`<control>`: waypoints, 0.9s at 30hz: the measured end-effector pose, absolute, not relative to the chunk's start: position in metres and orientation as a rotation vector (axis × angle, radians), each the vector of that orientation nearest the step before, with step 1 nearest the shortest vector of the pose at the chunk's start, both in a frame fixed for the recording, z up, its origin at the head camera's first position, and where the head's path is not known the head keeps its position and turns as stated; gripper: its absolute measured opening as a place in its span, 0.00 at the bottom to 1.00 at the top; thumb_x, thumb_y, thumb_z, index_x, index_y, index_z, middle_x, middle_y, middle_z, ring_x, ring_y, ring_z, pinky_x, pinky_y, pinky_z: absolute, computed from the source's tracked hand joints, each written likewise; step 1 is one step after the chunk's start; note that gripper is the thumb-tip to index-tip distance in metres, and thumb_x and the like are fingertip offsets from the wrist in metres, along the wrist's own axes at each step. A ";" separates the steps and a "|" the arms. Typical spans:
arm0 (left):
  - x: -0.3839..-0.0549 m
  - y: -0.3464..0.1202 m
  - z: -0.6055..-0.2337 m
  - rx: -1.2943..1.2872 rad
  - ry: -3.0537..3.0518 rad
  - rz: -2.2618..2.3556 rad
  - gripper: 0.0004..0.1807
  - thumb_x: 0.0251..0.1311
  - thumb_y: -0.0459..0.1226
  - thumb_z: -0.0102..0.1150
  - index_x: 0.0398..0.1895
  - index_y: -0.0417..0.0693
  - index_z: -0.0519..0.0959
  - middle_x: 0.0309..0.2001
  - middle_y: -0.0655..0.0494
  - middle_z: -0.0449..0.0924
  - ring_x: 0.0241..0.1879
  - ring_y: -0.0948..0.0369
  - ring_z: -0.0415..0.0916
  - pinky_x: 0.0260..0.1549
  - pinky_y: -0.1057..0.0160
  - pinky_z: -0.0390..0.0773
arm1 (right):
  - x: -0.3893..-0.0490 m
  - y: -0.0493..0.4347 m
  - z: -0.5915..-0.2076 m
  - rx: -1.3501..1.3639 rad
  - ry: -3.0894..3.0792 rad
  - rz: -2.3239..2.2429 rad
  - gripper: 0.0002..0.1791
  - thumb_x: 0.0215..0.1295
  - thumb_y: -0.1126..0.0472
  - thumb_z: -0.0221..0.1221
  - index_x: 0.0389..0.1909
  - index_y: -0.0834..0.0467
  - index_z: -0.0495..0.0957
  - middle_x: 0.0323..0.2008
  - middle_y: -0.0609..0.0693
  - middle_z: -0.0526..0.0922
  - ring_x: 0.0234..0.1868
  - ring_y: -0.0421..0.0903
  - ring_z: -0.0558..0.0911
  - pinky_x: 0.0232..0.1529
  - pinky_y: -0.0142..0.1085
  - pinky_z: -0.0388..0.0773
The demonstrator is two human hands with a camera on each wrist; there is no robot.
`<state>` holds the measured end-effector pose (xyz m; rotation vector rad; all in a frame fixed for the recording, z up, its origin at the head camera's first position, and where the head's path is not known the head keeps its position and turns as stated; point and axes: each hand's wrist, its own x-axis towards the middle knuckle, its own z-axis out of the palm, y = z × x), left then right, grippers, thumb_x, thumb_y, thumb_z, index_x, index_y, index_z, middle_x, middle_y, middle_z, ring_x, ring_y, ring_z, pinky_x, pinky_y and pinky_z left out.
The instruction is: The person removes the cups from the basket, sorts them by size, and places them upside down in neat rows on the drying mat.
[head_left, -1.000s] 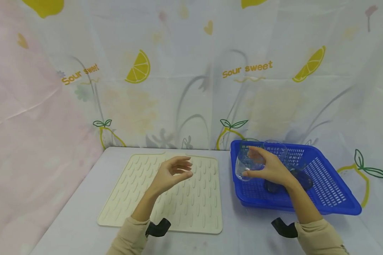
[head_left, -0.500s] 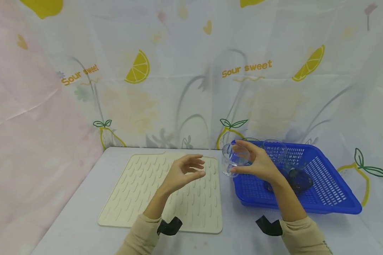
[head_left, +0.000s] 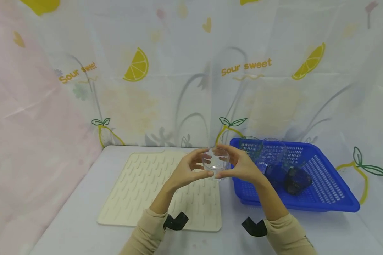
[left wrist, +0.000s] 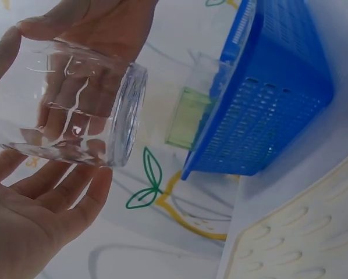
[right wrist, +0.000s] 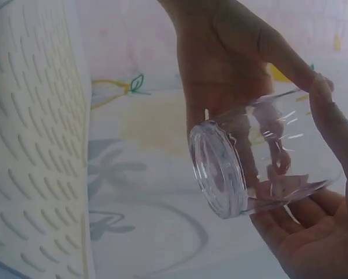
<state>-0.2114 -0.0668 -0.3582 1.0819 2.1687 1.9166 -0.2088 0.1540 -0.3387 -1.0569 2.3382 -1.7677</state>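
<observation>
Because the clear cylindrical glass (head_left: 216, 160) might slip, the left hand (head_left: 186, 171) and right hand (head_left: 243, 167) grasp it from nine and three o'clock.

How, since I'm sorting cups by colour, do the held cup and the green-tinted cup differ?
Colour: the held cup is clear, the green-tinted cup pale green.
Place: the held cup is between the left hand and right hand, the green-tinted cup in the blue basket.
Both are see-through.

So we've got a whitish curtain (head_left: 178, 39) (lemon slices (head_left: 137, 65) and "Sour sweet" lettering (head_left: 246, 67), lol) behind a white table (head_left: 73, 209), plus pinkish cloth (head_left: 25, 124) over on the left.
</observation>
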 end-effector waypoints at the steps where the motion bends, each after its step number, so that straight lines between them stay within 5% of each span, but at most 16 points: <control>1: -0.213 -0.067 -0.358 1.094 2.166 1.916 0.42 0.50 0.46 0.70 0.66 0.39 0.63 0.57 0.38 0.72 0.54 0.44 0.73 0.51 0.48 0.77 | -0.210 0.152 -0.339 -1.066 2.316 -1.775 0.47 0.46 0.65 0.72 0.67 0.69 0.58 0.61 0.66 0.69 0.62 0.61 0.69 0.61 0.44 0.70; 5: -0.215 -0.067 -0.356 1.126 2.158 1.923 0.44 0.48 0.48 0.71 0.66 0.41 0.63 0.57 0.42 0.72 0.55 0.48 0.73 0.52 0.48 0.76 | -0.211 0.146 -0.344 -1.064 2.242 -1.825 0.47 0.48 0.62 0.72 0.67 0.69 0.58 0.65 0.66 0.64 0.64 0.61 0.66 0.62 0.39 0.70; 12: -0.212 -0.065 -0.351 1.162 2.162 1.987 0.37 0.46 0.34 0.71 0.61 0.36 0.68 0.56 0.42 0.73 0.56 0.49 0.72 0.55 0.53 0.74 | -0.209 0.136 -0.361 -1.128 2.076 -1.909 0.53 0.51 0.64 0.70 0.71 0.68 0.46 0.70 0.68 0.52 0.66 0.67 0.60 0.61 0.40 0.71; 19: -0.209 -0.062 -0.342 1.194 2.182 2.016 0.36 0.48 0.32 0.68 0.62 0.33 0.65 0.56 0.39 0.72 0.55 0.47 0.72 0.55 0.53 0.74 | -0.207 0.127 -0.374 -0.988 2.051 -1.889 0.43 0.51 0.66 0.69 0.67 0.65 0.59 0.63 0.63 0.68 0.55 0.48 0.77 0.46 0.40 0.82; 27: -0.209 -0.071 -0.341 1.231 2.088 2.056 0.42 0.52 0.41 0.69 0.64 0.29 0.60 0.55 0.31 0.69 0.57 0.38 0.68 0.60 0.55 0.71 | -0.206 0.144 -0.379 -0.868 1.866 -2.074 0.37 0.54 0.67 0.66 0.62 0.75 0.60 0.52 0.52 0.76 0.49 0.43 0.79 0.46 0.35 0.81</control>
